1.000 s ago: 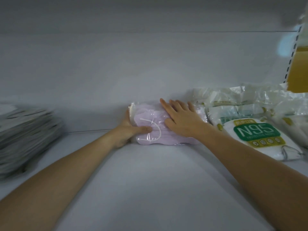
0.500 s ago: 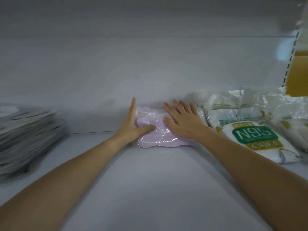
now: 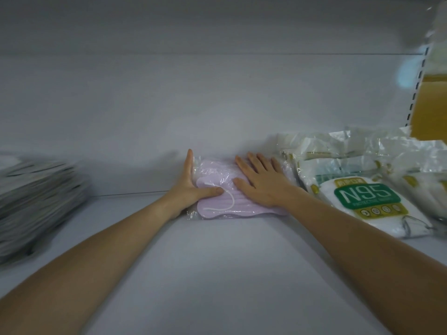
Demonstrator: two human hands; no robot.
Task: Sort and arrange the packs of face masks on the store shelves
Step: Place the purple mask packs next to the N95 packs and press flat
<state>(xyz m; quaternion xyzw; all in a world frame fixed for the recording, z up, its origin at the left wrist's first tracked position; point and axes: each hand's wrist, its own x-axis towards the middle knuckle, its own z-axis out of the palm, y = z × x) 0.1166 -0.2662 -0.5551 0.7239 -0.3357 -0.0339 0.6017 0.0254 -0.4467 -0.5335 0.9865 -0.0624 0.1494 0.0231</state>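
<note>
A pale pink pack of face masks [image 3: 217, 176] in clear plastic lies flat on the white shelf [image 3: 217, 274], pushed up against the back panel. My left hand [image 3: 191, 187] stands along the pack's left edge with its fingers straight, and the thumb lies on top. My right hand [image 3: 261, 182] rests flat on the pack's right half, fingers spread and straight. Directly to the right lies a white pack with a green N95 label [image 3: 367, 201], with more clear-wrapped white packs [image 3: 338, 153] behind and beside it.
A blurred stack of grey-white flat packs [image 3: 36, 197] sits at the shelf's left end. The white back panel [image 3: 193, 105] closes the rear. At the far right are a slotted shelf upright [image 3: 416, 81] and a yellow-brown surface [image 3: 430, 105] beyond it.
My left hand has gone from curling round the pack's left edge to lying straight along it. The pink pack has shifted slightly back and right. My right hand stays flat on top.
</note>
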